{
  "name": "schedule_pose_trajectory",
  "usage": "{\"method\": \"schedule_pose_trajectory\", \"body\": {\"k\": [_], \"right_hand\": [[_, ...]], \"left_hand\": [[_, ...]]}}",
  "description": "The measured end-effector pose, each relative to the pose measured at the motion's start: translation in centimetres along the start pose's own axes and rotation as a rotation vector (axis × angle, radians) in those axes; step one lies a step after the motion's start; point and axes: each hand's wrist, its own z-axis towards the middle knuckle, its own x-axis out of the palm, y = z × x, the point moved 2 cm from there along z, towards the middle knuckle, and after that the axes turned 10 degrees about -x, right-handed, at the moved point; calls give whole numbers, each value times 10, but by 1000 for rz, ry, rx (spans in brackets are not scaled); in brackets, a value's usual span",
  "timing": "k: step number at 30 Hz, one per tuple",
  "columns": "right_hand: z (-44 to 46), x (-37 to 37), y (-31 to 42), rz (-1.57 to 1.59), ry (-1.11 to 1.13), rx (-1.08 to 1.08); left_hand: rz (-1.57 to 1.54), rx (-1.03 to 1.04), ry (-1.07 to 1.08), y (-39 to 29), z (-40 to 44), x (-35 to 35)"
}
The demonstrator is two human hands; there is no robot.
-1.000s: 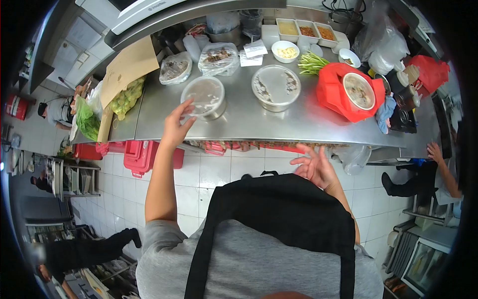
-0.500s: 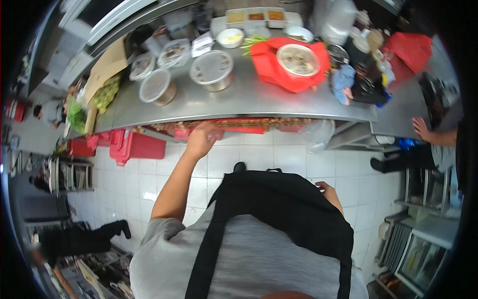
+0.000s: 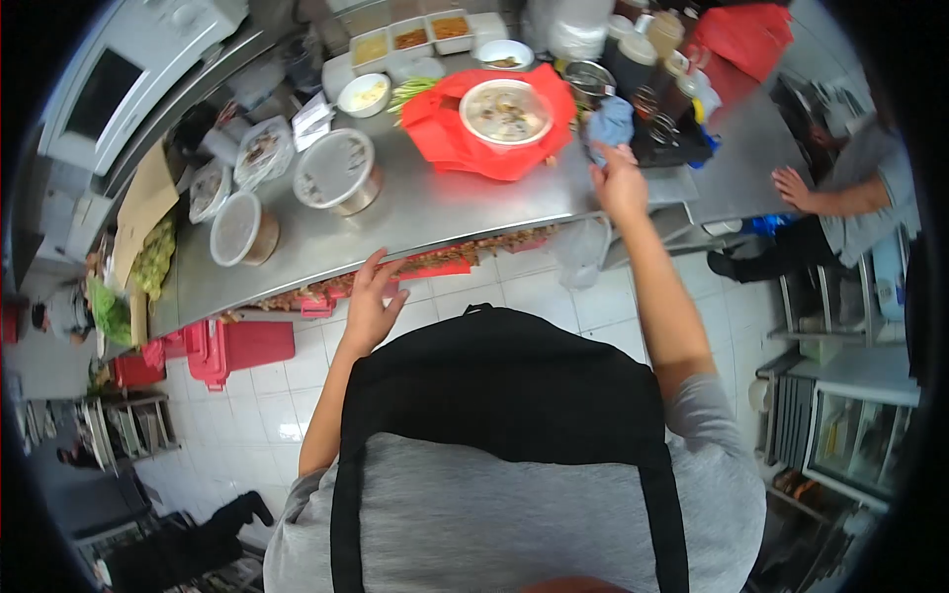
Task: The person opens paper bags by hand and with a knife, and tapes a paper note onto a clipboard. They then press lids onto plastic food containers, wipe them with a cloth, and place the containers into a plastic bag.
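My right hand (image 3: pixel 622 181) reaches over the front of the steel counter (image 3: pixel 415 219), its fingers closed at the lower edge of a crumpled blue cloth (image 3: pixel 611 123). Part of the grip is hidden by the hand itself. My left hand (image 3: pixel 374 304) hangs near the counter's front edge, empty, with thumb and fingers apart. Left of the cloth, a white bowl of food (image 3: pixel 505 112) rests on a red plastic bag (image 3: pixel 435 124). A black tray (image 3: pixel 674 148) holding bottles sits just right of the cloth.
Two lidded tubs (image 3: pixel 336 168) stand on the counter's left half. Behind are a bowl of pale pieces (image 3: pixel 365 95) and a white container with sauces (image 3: pixel 410 38). A red bin (image 3: pixel 242 351) is below left. Another person's hand (image 3: pixel 791 190) rests on the right-hand counter.
My right hand has risen from beside the apron to the blue cloth. The left hand has opened its fingers. My view has shifted toward the right.
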Motion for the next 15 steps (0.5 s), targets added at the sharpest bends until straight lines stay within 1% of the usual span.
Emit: {"method": "schedule_pose_trajectory", "body": {"k": [1, 2, 3, 4, 5, 6, 7, 8, 9, 10, 11, 12, 13, 14, 15], "right_hand": [[19, 10, -6, -176, -14, -72], [38, 27, -22, -201, 228, 57], [52, 24, -28, -220, 328, 152], [58, 18, -29, -121, 81, 193], [60, 4, -25, -72, -100, 186], [64, 2, -38, -16, -347, 27], [63, -25, -20, 122, -537, -75], [61, -49, -1, 210, -646, -95], [58, -57, 14, 729, -668, -8], [54, -72, 41, 966, -617, -117], [50, -85, 73, 1055, -541, -219], [45, -89, 101, 1151, -500, -340], [43, -87, 119, 1122, -424, -507], [36, -80, 137, 1134, -323, -549], [25, -77, 165, 1226, -245, -533]], "left_hand": [[-14, 12, -8, 0, 2, 0], [-25, 12, -28, 2, 1, -3], [-12, 30, -61, 1, 0, -6], [1, 49, -94, -3, 1, -10], [-105, 10, -61, -7, 1, -14], [-218, -27, -22, -13, 0, -16], [-435, -74, 35, -17, 0, -14], [-653, -106, 86, -22, 4, -12], [-876, -128, 135, -29, 9, -9], [-1113, -159, 220, -38, 17, -3], [-1351, -177, 305, -51, 25, 2], [-1506, -199, 343, -72, 34, 0], [-1662, -215, 383, -90, 43, 1], [-1882, -73, 485, -99, 51, 8], [-2089, 89, 594, -106, 59, 14]]}}
